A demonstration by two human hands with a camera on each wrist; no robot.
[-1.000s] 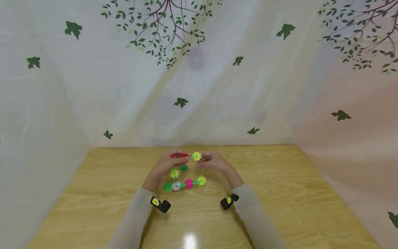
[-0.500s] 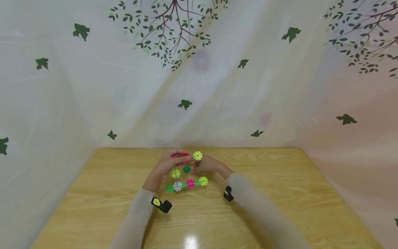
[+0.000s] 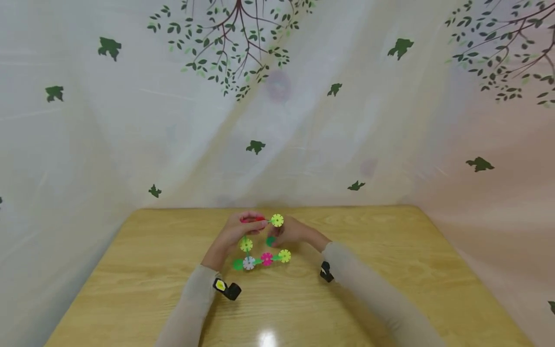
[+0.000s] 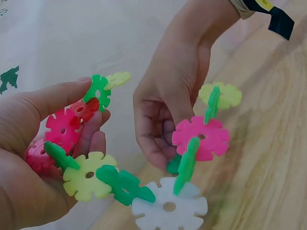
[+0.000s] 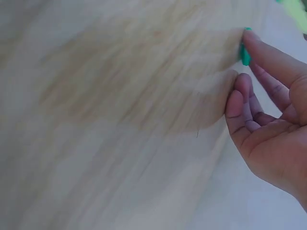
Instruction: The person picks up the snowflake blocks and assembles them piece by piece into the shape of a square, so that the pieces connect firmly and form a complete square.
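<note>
My left hand (image 3: 236, 229) grips one end of a chain of slotted flower-shaped plastic discs. In the left wrist view, red and pink discs (image 4: 63, 129) lie between its thumb and fingers. From there the chain bends through a yellow disc (image 4: 89, 175) and a white disc (image 4: 148, 211) to a pink disc (image 4: 204, 125) and another yellow disc (image 4: 230, 96), with green discs linking them edgewise. My right hand (image 3: 295, 230) pinches a separate green disc (image 5: 245, 53) at thumb and fingertip, inside the bend of the chain. Its curled fingers hide part of that disc.
A wooden table (image 3: 368, 289) lies under both hands. Behind it hangs a pale cloth (image 3: 195, 120) printed with leaves and branches. Each wrist wears a small black camera (image 3: 227, 289).
My right hand has moved in beneath the upper yellow disc and taken hold of the loose green disc, shifting it slightly right. The left hand keeps its grip on the chain, nearly still.
</note>
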